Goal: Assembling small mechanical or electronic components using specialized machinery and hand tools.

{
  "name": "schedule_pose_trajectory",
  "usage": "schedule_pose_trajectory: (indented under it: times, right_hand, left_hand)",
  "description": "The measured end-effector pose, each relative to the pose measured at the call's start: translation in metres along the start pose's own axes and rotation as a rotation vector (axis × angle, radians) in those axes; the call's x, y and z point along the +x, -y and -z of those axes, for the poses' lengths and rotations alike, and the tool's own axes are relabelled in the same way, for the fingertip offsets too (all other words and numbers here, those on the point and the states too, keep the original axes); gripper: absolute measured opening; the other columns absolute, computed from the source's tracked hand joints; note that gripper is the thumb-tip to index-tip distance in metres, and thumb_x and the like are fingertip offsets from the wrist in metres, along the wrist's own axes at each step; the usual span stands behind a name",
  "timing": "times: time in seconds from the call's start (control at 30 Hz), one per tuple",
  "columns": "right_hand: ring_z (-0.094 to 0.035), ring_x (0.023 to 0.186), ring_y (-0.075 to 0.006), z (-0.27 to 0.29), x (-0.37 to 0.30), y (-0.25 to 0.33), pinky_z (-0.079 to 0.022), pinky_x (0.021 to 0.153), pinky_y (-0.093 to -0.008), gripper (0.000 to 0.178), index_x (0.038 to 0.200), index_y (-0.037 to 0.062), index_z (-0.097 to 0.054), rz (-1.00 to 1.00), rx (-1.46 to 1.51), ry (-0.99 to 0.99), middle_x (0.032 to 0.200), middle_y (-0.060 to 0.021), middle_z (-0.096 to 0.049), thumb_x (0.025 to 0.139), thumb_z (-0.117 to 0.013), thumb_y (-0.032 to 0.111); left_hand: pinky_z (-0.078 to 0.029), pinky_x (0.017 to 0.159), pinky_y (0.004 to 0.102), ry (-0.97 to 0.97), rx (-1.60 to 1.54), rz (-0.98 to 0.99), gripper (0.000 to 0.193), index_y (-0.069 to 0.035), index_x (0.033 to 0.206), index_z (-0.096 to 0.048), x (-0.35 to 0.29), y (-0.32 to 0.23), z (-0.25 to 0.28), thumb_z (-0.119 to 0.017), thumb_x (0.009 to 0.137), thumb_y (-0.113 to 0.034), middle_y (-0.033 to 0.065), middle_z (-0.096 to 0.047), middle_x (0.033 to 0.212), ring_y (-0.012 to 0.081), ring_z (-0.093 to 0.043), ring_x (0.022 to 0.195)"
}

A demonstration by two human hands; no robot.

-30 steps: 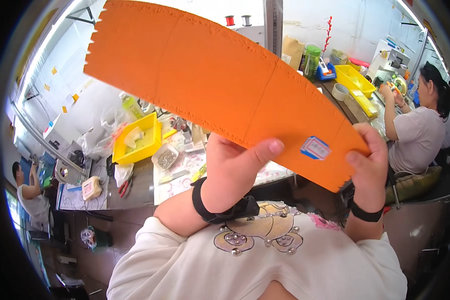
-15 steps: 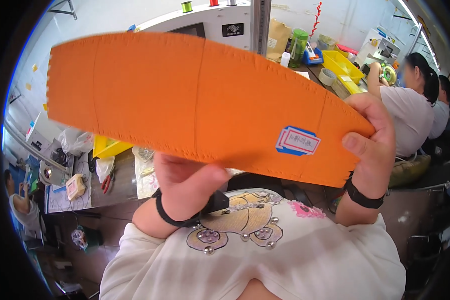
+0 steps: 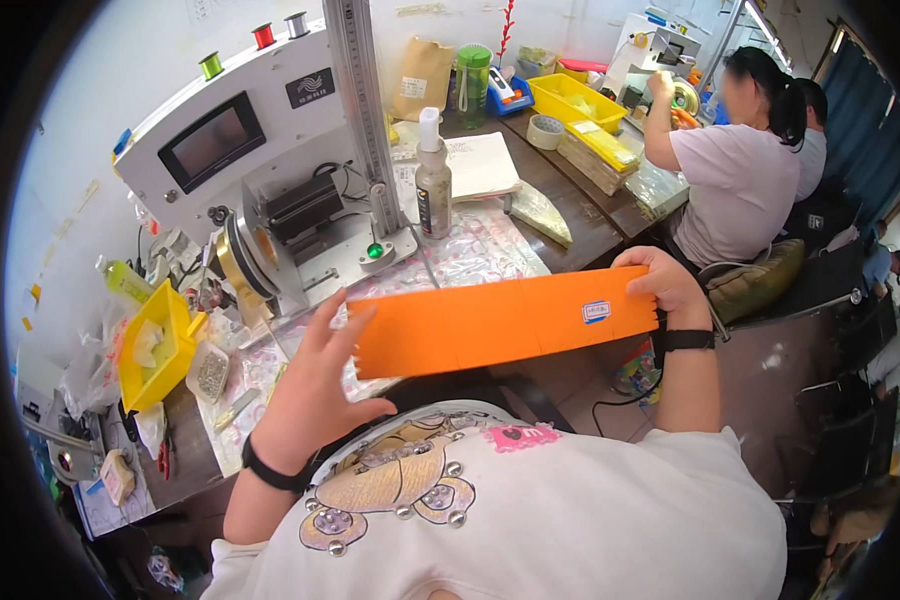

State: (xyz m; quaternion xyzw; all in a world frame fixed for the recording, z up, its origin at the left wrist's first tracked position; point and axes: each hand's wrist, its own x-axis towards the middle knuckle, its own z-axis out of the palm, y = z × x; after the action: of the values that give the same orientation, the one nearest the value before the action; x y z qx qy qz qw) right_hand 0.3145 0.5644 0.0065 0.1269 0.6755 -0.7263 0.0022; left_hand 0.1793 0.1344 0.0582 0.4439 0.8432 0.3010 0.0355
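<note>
i hold the orange card strip stretched between my hands, above the table: left hand open, fingers loose behind its end, right hand pinching the other. it looks light, thin, bendy; edges give the best hold.

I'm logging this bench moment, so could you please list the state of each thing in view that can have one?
Orange card sheet: flat, unfolded, held level above the bench.
Left hand: open, fingers spread along the sheet's left end.
Right hand: pinching the sheet's right end.
Machine screen: dark.
Spray bottle: upright, capped.
Yellow bin: open, holding parts.
</note>
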Motion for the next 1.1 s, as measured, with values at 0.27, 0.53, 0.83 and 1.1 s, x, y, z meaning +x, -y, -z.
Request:
schedule_pose_trajectory:
  times: [0.27, 0.53, 0.83, 1.1]
  right_hand:
    - [-0.057, 0.081, -0.0104, 0.019, 0.078, -0.004, -0.047, 0.068, -0.0241, 0.04, 0.101, 0.0029, -0.059, -0.157, -0.312, 0.043, 0.091, -0.0022, -0.061, 0.067, -0.075, 0.017]
    - [-0.058, 0.09, -0.0379, -0.01, 0.158, -0.029, -0.048, 0.076, -0.0435, 0.051, 0.105, 0.0019, -0.049, 0.22, -1.407, -0.237, 0.094, -0.0228, -0.06, 0.068, -0.071, 0.029]
    - [-0.059, 0.089, -0.038, -0.002, 0.173, 0.029, -0.047, 0.076, -0.043, 0.062, 0.114, 0.0028, -0.043, 0.199, -1.442, -0.266, 0.091, -0.0233, -0.061, 0.066, -0.075, 0.026]
    - [-0.059, 0.087, -0.0377, -0.021, 0.176, 0.037, -0.047, 0.075, -0.0431, 0.054, 0.103, 0.0026, -0.044, 0.132, -1.451, -0.266, 0.088, -0.0233, -0.061, 0.065, -0.075, 0.027]
  left_hand:
    - [-0.04, 0.092, 0.0389, 0.053, 0.192, -0.03, 0.071, -0.006, 0.121, -0.05, 0.027, 0.012, -0.039, -0.077, 0.056, -0.019, 0.0163, -0.05, 0.115, 0.0347, -0.047, 0.106]
    - [-0.043, 0.084, 0.0396, 0.099, 0.156, 0.106, 0.068, -0.006, 0.117, -0.054, 0.031, 0.004, -0.043, -0.077, 0.056, -0.028, 0.0162, -0.055, 0.103, 0.0343, -0.053, 0.094]
    - [-0.043, 0.085, 0.0433, 0.073, 0.352, -0.008, 0.056, -0.008, 0.105, -0.058, 0.064, -0.01, -0.069, -0.075, 0.06, -0.036, 0.015, -0.055, 0.095, 0.0329, -0.054, 0.087]
    - [-0.037, 0.092, 0.0506, 0.001, 0.328, -0.164, 0.054, -0.006, 0.102, -0.054, 0.101, 0.008, -0.142, -0.071, 0.066, -0.042, 0.0148, -0.054, 0.088, 0.0315, -0.053, 0.085]
